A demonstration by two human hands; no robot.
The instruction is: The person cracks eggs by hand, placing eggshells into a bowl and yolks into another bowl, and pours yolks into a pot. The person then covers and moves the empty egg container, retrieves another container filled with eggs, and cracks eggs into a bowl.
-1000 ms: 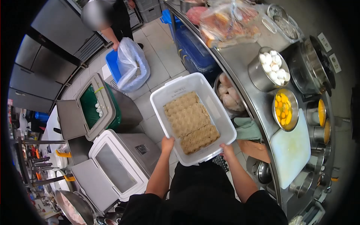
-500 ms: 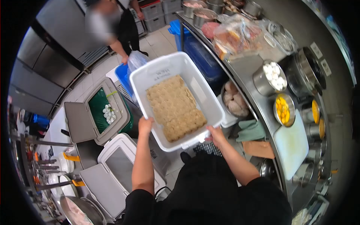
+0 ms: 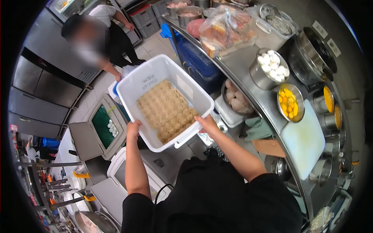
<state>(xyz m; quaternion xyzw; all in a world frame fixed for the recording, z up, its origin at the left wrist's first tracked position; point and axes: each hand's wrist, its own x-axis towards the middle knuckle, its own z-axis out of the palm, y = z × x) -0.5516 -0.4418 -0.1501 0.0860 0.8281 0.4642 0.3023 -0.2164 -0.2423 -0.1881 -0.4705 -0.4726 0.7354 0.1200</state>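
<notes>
Head view: fingers (image 3: 201,120) on white tub (image 3: 190,88)

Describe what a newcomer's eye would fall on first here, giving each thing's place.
Probably the white tub, held out mid-picture by the left hand and right hand, with bumpy tan sheets lying inside. Next, perhaps, the bright yellow yolks in the metal bowl at the right, by the white cutting board.
</notes>
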